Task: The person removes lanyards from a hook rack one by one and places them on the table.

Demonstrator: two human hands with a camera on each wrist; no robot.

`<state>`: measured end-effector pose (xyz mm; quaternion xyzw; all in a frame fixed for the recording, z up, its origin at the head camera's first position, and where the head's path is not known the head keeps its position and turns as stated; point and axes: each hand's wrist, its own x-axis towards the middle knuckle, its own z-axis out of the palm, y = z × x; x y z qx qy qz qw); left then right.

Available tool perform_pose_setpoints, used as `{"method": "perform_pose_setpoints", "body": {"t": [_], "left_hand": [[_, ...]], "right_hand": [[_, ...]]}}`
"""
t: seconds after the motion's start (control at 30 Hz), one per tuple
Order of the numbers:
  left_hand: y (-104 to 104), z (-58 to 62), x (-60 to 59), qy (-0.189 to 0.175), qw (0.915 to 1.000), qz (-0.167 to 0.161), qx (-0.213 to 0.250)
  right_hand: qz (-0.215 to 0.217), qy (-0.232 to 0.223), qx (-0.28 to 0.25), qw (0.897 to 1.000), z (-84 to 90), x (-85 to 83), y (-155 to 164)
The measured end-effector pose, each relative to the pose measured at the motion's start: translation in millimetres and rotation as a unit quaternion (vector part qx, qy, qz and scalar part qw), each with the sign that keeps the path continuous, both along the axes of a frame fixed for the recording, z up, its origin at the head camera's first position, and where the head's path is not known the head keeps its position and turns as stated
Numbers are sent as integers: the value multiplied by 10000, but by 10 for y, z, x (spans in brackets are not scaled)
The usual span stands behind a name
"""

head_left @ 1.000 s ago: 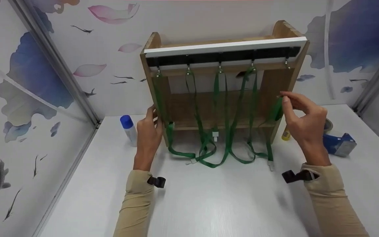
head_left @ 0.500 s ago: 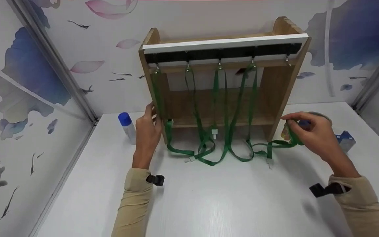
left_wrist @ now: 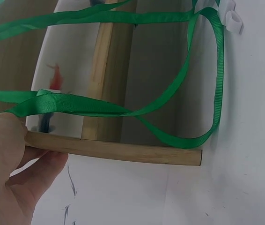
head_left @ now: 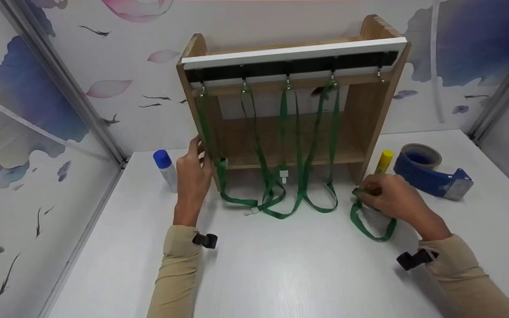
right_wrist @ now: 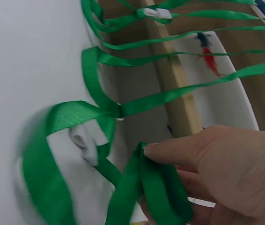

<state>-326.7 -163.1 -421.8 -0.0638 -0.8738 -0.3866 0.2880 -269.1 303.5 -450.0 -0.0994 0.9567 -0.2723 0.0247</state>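
Left hand: the left hand [head_left: 194, 172], at centre-left of the head view, grips the left side panel of the wooden rack [head_left: 369, 115].
Right hand: the right hand [head_left: 391, 196], at right of centre, pinches a folded part of the green lanyard [right_wrist: 167, 187] between thumb and fingers.
Held lanyard: its loop hangs below the right hand, near the lower right corner of the rack.
Hanging lanyards: other green lanyards [head_left: 334, 128] hang from the four hooks counted from the left; some lower parts lie on the table [head_left: 303, 265].
Right side: a yellow-capped stick [head_left: 384, 161] stands near the right hand, with a blue tape dispenser [head_left: 435, 181] beside it.
Left side: a blue-capped tube [head_left: 165, 165] stands just beside the left hand.
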Motion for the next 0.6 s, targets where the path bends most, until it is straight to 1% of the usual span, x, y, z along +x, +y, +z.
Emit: {"method": "perform_pose_setpoints", "body": {"t": [0.07,0.2,0.27,0.33,0.4,0.47,0.6], "left_hand": [[5,-1,0,35,10000,13,-23],[11,0,-4,110,9999,20,-56],[11,4,-4,115,9999,19,-59],[7,6,-4,89,10000,15,-43],[3,5,-2,60,10000,15,-35],[-1,0,0,39,10000,24,-46],[2,-7,4,51,10000,32,-42]], "right_hand": [[58,51,160,9998,-42,13,-13],[77,170,644,9977,-101,64,-1],[140,92,887,9959,-117,96,10],[211,-171,1055,9941,-125,112,10],[229,-417,1125,9925,-122,114,10],[208,-536,1152,9917,-117,97,20],[66,-552,1103,9923,-89,57,85]]}}
